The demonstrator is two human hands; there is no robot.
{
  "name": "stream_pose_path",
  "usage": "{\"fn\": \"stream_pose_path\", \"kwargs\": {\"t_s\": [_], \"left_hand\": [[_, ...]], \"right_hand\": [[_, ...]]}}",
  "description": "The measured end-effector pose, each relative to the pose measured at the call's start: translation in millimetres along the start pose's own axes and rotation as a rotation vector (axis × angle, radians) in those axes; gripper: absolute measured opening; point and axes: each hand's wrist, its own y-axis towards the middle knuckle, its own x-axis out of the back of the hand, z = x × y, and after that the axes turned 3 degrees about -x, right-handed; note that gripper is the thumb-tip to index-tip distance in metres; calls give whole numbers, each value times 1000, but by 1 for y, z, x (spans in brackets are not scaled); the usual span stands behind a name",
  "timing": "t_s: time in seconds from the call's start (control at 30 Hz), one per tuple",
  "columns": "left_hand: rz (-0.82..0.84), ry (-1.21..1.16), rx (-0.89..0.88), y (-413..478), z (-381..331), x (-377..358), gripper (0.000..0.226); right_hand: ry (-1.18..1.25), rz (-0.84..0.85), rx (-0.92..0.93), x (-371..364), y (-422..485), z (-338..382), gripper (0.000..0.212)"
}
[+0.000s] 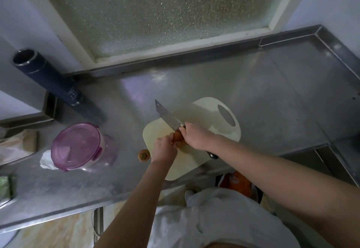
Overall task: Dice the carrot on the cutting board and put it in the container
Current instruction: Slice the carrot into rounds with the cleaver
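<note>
Right hand: the right hand (196,136) is curled round the front of the handle of a knife (168,119), with the dark butt of the handle showing beneath the forearm.
Knife: the blade points away and to the left, lies across the carrot, and its tip passes beyond the board's far left edge.
Left hand: the left hand (163,150) grips the near end of the carrot (177,137) with bent fingers, just beside the blade.
Carrot: it lies on the cutting board at the board's left side. Only a short orange stretch shows between the two hands, and whether the blade has cut into it cannot be told.
Cutting board: the cream cutting board (206,115) lies askew in the middle of the counter, its oval handle hole toward the back right and its near corner close to the front edge.
Carrot end: a cut-off carrot end (143,155) rests on the counter just beside the board's left edge, near the left wrist.
Container: the container (78,146), with its purple lid clipped on, stands toward the counter's left, well apart from the board.
Paper: white crumpled paper (46,162) touches the container's left side.
Pipe: a dark pipe (50,80) rises at the back left corner.
Counter: the steel counter (272,92) has a raised rim along the back and right edges.
</note>
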Motion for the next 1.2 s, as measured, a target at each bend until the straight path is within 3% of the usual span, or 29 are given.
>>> {"fn": "stream_pose_path", "kwargs": {"t_s": [0.5, 0.63, 1.2], "left_hand": [[-30, 10, -4, 1, 2, 1, 31], [13, 111, -47, 6, 5, 6, 27], [15, 163, -76, 9, 10, 2, 22]], "right_hand": [[-45, 6, 11, 2, -52, -30, 27], [-31, -5, 20, -4, -43, -26, 25], [90, -113, 45, -43, -7, -23, 32]]}}
